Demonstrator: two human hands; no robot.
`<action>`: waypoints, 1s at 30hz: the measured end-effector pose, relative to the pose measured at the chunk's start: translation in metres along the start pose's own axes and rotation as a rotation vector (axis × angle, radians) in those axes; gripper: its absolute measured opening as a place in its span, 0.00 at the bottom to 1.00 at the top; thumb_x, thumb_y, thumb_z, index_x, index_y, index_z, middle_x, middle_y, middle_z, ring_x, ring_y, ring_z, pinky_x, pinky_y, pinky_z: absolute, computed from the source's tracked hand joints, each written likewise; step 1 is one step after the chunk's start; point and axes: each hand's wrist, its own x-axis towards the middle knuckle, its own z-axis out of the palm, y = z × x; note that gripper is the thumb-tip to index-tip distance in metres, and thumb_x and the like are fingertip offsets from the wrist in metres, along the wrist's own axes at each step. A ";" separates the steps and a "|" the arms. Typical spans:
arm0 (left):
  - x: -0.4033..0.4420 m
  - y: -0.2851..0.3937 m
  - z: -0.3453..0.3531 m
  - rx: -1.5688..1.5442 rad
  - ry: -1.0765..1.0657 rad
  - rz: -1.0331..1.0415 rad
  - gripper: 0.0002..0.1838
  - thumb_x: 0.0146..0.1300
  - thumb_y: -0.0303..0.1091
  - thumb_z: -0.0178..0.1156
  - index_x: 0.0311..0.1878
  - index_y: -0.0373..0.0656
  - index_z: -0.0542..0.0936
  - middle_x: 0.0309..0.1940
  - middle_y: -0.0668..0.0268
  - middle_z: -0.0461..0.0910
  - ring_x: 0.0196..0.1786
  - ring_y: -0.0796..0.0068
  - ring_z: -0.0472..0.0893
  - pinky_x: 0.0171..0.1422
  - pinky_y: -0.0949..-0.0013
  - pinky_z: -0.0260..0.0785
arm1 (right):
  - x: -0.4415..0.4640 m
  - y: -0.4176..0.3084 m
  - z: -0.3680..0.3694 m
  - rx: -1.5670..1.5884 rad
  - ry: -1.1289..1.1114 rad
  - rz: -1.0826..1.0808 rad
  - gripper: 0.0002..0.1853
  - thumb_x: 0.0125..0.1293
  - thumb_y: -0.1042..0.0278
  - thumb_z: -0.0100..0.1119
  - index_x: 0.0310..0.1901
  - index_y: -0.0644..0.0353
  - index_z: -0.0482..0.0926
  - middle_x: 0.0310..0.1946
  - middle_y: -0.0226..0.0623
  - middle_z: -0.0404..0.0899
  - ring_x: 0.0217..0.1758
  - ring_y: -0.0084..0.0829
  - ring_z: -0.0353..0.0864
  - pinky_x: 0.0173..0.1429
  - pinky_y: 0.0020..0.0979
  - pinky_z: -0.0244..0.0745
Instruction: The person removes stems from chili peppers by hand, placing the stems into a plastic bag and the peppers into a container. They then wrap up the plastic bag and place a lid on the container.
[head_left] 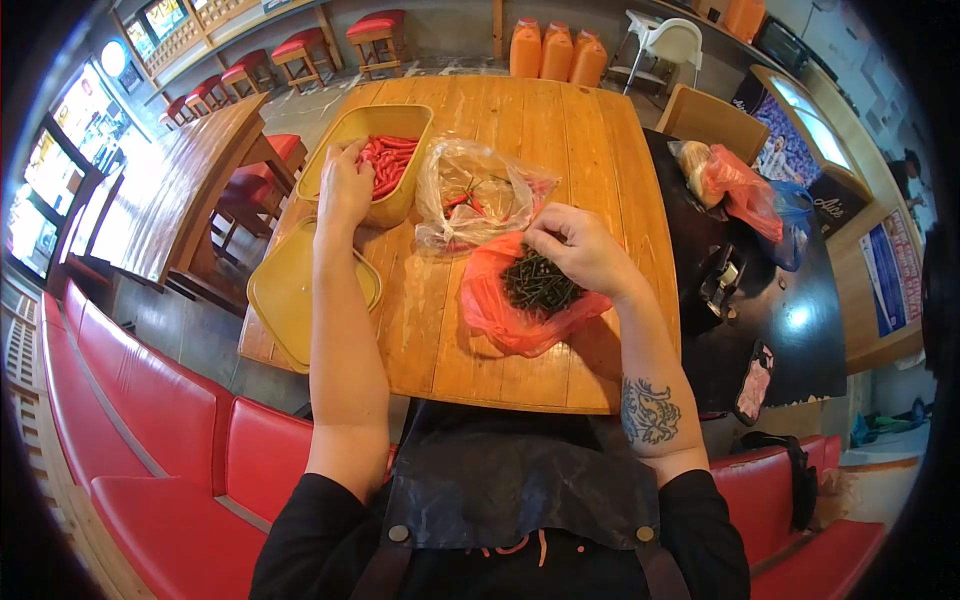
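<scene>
My left hand (346, 185) reaches into a yellow tub (408, 195) at the left, beside the red chillies (390, 165) in it; its fingertips are partly hidden. Over a red plastic bag (490, 310) is my right hand (575, 245), its fingers pinched together; what they hold is too small to tell. Dark green stems (540, 285) fill that open bag. Between the tub and the red bag lies a clear plastic bag (435, 190) with a few red chillies (466, 204) in it. A yellow lid (290, 300) rests at the table's left edge.
The wooden table (500, 380) stands before me. On a black table (810, 340) at the right are more bags (745, 195), a dark object (720, 280) and a phone (755, 380). Orange jugs (556, 50) and a white high chair (670, 45) stand beyond. Red benches (150, 370) flank me.
</scene>
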 end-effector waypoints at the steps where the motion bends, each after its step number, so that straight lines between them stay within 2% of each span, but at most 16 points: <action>1: -0.001 -0.001 0.001 0.002 0.000 -0.002 0.17 0.54 0.24 0.54 0.50 0.38 0.75 0.47 0.53 0.71 0.47 0.58 0.73 0.53 0.65 0.66 | 0.000 0.003 0.002 0.002 -0.002 0.000 0.06 0.56 0.72 0.56 0.29 0.67 0.77 0.28 0.41 0.74 0.31 0.34 0.74 0.37 0.30 0.68; 3: -0.004 0.002 0.005 0.216 0.200 0.064 0.15 0.54 0.25 0.54 0.47 0.38 0.76 0.45 0.54 0.72 0.47 0.56 0.72 0.55 0.64 0.63 | 0.000 0.010 0.003 -0.214 -0.003 -0.135 0.03 0.52 0.75 0.58 0.27 0.64 0.75 0.26 0.37 0.72 0.32 0.32 0.74 0.38 0.29 0.68; 4: -0.005 0.015 0.002 0.214 0.201 0.065 0.15 0.54 0.25 0.54 0.47 0.38 0.76 0.45 0.54 0.72 0.47 0.56 0.72 0.55 0.64 0.63 | 0.000 0.010 0.003 -0.216 -0.002 -0.135 0.03 0.52 0.75 0.58 0.27 0.64 0.75 0.26 0.37 0.72 0.32 0.32 0.74 0.38 0.29 0.68; 6: -0.008 0.043 0.001 -0.064 0.130 0.173 0.12 0.55 0.27 0.54 0.43 0.37 0.77 0.43 0.55 0.74 0.46 0.56 0.73 0.51 0.63 0.66 | -0.001 0.007 0.004 -0.249 0.019 -0.150 0.04 0.49 0.76 0.59 0.26 0.64 0.75 0.27 0.40 0.73 0.34 0.37 0.73 0.41 0.32 0.68; 8: -0.018 0.060 0.022 -0.187 -0.132 0.219 0.10 0.55 0.27 0.54 0.41 0.38 0.77 0.41 0.55 0.75 0.43 0.56 0.76 0.48 0.61 0.68 | 0.000 0.011 0.006 -0.261 0.025 -0.199 0.04 0.49 0.76 0.59 0.27 0.64 0.75 0.27 0.40 0.73 0.35 0.38 0.73 0.42 0.32 0.68; 10: -0.028 0.066 0.046 -0.129 -0.369 0.336 0.10 0.54 0.31 0.57 0.39 0.38 0.77 0.38 0.55 0.76 0.42 0.55 0.76 0.47 0.59 0.68 | 0.000 0.012 0.008 -0.273 0.020 -0.247 0.04 0.49 0.77 0.59 0.27 0.64 0.75 0.28 0.39 0.73 0.36 0.38 0.73 0.43 0.32 0.68; 11: -0.034 0.065 0.054 -0.131 -0.368 0.331 0.10 0.54 0.31 0.57 0.39 0.38 0.77 0.38 0.55 0.76 0.42 0.55 0.76 0.47 0.59 0.68 | 0.000 0.012 0.009 -0.267 0.035 -0.238 0.04 0.50 0.76 0.59 0.28 0.64 0.75 0.28 0.40 0.73 0.36 0.38 0.73 0.43 0.32 0.68; 13: -0.044 0.068 0.062 0.249 -0.291 0.266 0.13 0.52 0.33 0.58 0.39 0.36 0.77 0.36 0.54 0.77 0.43 0.54 0.76 0.49 0.59 0.67 | 0.001 0.011 0.011 -0.258 0.052 -0.231 0.04 0.50 0.76 0.59 0.28 0.64 0.75 0.28 0.40 0.73 0.36 0.38 0.74 0.43 0.32 0.68; 15: -0.043 0.067 0.067 0.323 -0.321 0.222 0.15 0.51 0.34 0.59 0.40 0.34 0.77 0.36 0.53 0.78 0.43 0.56 0.77 0.50 0.59 0.67 | 0.000 0.009 0.011 -0.239 0.070 -0.238 0.04 0.51 0.76 0.59 0.29 0.64 0.75 0.28 0.40 0.73 0.35 0.37 0.74 0.41 0.31 0.69; 17: -0.035 0.065 0.070 0.163 -0.435 0.107 0.15 0.50 0.32 0.60 0.40 0.35 0.77 0.37 0.52 0.79 0.43 0.55 0.77 0.48 0.60 0.68 | 0.001 0.009 0.013 -0.224 0.076 -0.232 0.04 0.52 0.76 0.59 0.30 0.65 0.75 0.28 0.40 0.73 0.34 0.37 0.74 0.40 0.31 0.69; 21: -0.032 0.063 0.065 -0.069 -0.387 0.109 0.14 0.50 0.31 0.61 0.39 0.35 0.78 0.34 0.52 0.80 0.39 0.58 0.79 0.43 0.62 0.69 | 0.002 0.009 0.011 -0.224 0.131 -0.229 0.04 0.53 0.76 0.58 0.31 0.65 0.76 0.28 0.40 0.74 0.32 0.35 0.76 0.39 0.30 0.70; 24: -0.026 0.064 0.063 -0.299 -0.279 0.051 0.11 0.53 0.29 0.60 0.40 0.34 0.78 0.31 0.58 0.81 0.34 0.72 0.79 0.41 0.72 0.69 | 0.002 0.005 0.010 -0.178 0.208 -0.196 0.05 0.54 0.76 0.58 0.33 0.65 0.76 0.29 0.39 0.75 0.33 0.34 0.76 0.41 0.29 0.70; 27: -0.025 0.069 0.061 -0.556 -0.236 -0.084 0.09 0.54 0.30 0.60 0.36 0.36 0.79 0.30 0.58 0.81 0.33 0.71 0.80 0.40 0.70 0.69 | 0.003 0.003 0.010 -0.156 0.277 -0.203 0.06 0.54 0.77 0.57 0.34 0.66 0.76 0.30 0.39 0.76 0.34 0.34 0.76 0.41 0.27 0.70; 28: -0.025 0.073 0.058 -0.606 -0.224 -0.067 0.10 0.57 0.30 0.59 0.39 0.35 0.78 0.31 0.63 0.81 0.33 0.79 0.77 0.40 0.74 0.69 | 0.003 0.003 0.011 -0.157 0.278 -0.200 0.06 0.54 0.77 0.57 0.34 0.66 0.76 0.30 0.39 0.76 0.34 0.34 0.76 0.41 0.27 0.70; 29: -0.026 0.076 0.054 -0.607 -0.227 -0.066 0.10 0.57 0.30 0.59 0.39 0.35 0.78 0.31 0.63 0.81 0.33 0.79 0.77 0.40 0.74 0.69 | 0.004 0.005 0.012 -0.134 0.309 -0.218 0.06 0.54 0.77 0.58 0.35 0.65 0.76 0.30 0.39 0.76 0.34 0.33 0.77 0.41 0.27 0.70; 30: -0.028 0.083 0.045 -0.825 -0.311 -0.138 0.11 0.58 0.31 0.58 0.41 0.35 0.76 0.34 0.63 0.81 0.35 0.80 0.76 0.41 0.76 0.66 | 0.004 0.004 0.012 -0.112 0.340 -0.235 0.07 0.55 0.77 0.58 0.37 0.65 0.76 0.31 0.38 0.76 0.34 0.31 0.77 0.41 0.26 0.70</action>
